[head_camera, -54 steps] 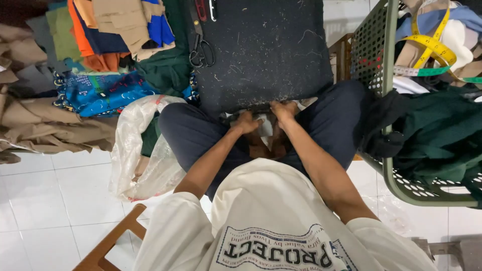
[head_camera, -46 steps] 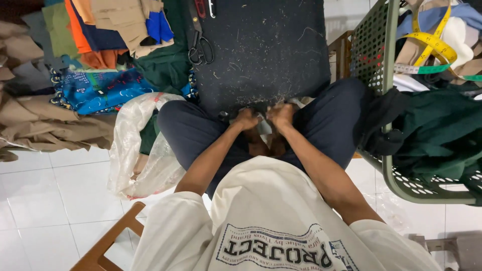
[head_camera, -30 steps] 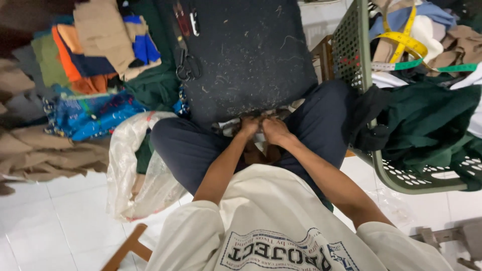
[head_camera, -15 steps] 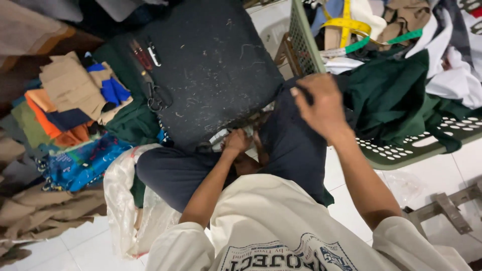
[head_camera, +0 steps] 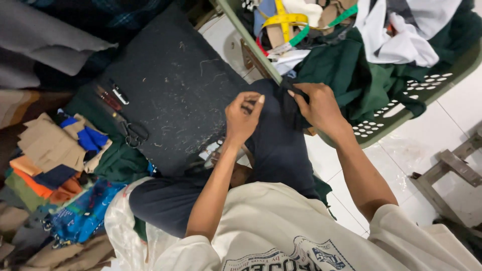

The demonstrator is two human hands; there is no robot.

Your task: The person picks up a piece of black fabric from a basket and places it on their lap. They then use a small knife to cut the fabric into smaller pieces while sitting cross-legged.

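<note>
The right hand [head_camera: 319, 105] was pinched shut on a dark cloth piece [head_camera: 290, 103], thumb and fingers clamped on its upper edge where it hung just beside the right knee, against the rim of the green laundry basket [head_camera: 386, 125]. The left hand [head_camera: 242, 118] hovered near it over the thigh, fingers curled together with the thumb tip raised; whether it gripped a thread or a small scrap could not be told, and nothing plainly showed in it.

Judged from how things lay, the work looked to be at an early point for this one piece: it was only just lifted at the basket's edge, not yet spread on the dark felt board [head_camera: 175, 95] that lay bare across the lap apart from lint and thread ends. Much appeared left, since the basket was heaped with dark green fabric [head_camera: 351, 70], white cloth [head_camera: 396, 35] and a yellow measuring tape [head_camera: 281, 20]. A stack of folded cloth pieces [head_camera: 55, 150] in tan, blue and orange sat well apart at the left, perhaps the finished lot.

Counted: two hands, one dark piece in hand, one board, one basket, one pair of scissors [head_camera: 133, 133] at the board's left edge, and about three small slim tools [head_camera: 113, 95] beside them, too small to name.
</note>
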